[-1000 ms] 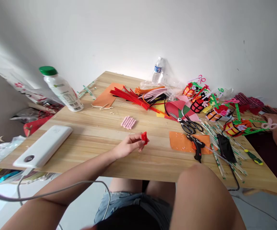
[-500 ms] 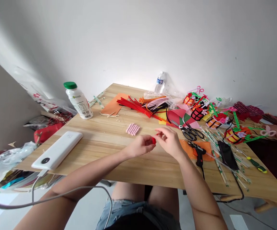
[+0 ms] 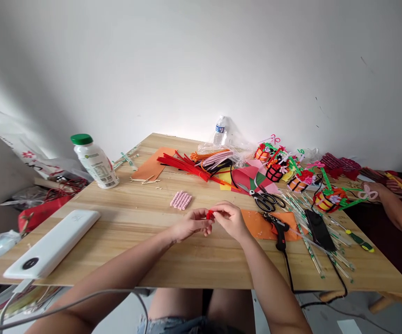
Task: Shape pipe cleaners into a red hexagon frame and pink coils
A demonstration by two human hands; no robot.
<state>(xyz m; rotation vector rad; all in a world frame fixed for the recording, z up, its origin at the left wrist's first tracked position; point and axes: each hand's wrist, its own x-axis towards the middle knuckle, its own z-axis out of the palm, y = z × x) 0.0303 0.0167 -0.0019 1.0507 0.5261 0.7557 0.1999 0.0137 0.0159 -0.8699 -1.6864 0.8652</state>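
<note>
Both my hands meet over the middle of the wooden table. My left hand and my right hand pinch a small red fuzzy piece between their fingertips. Just behind them lies a row of pink coiled pieces. A black glue gun rests on an orange sheet to the right of my right hand, with black scissors behind it.
A white power bank lies near left, a white green-capped bottle far left. Red pipe cleaners, coloured sheets, a water bottle and small craft baskets crowd the back. A black phone lies right; another person's arm far right.
My right hand has come up from below the table and joined my left hand on the red piece. The view has shifted slightly.
</note>
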